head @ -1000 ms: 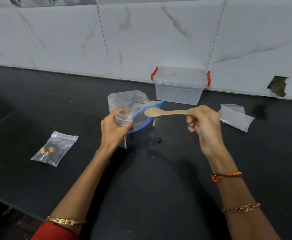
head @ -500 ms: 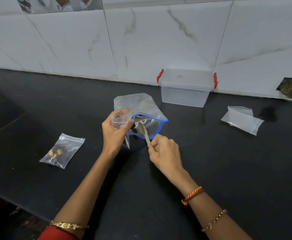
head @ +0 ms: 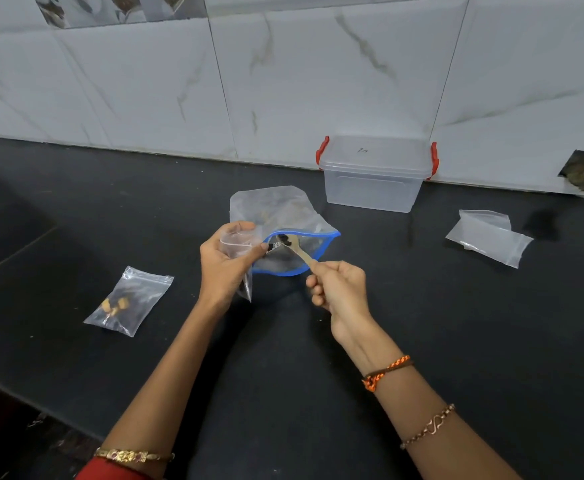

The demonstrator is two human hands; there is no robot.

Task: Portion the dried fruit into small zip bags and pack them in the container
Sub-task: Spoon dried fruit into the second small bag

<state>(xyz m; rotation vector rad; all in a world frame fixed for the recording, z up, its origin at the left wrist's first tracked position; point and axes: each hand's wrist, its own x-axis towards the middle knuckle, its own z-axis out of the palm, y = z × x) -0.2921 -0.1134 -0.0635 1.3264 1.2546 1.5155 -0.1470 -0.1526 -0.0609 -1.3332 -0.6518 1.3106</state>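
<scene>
My left hand [head: 226, 265] grips a small clear zip bag [head: 235, 241] with its mouth held open. My right hand [head: 339, 289] holds a wooden spoon [head: 297, 249] by the handle. Dark dried fruit sits in the spoon's bowl, right beside the small bag's mouth. Behind both lies the big blue-rimmed bag of dried fruit [head: 283, 216], open toward me. A filled small zip bag [head: 129, 301] with yellowish pieces lies on the counter to the left. The clear container with red latches [head: 375, 173], lid on, stands at the wall.
Spare empty zip bags [head: 488, 239] lie on the black counter [head: 456, 323] to the right. A white marble-tiled wall runs along the back, with a broken hole [head: 583, 171] at far right. The counter's front edge crosses the bottom left.
My right hand swung the spoon from mid-air into the big bag, scooped, and now lifts dark fruit toward the small bag. My left hand has stayed put.
</scene>
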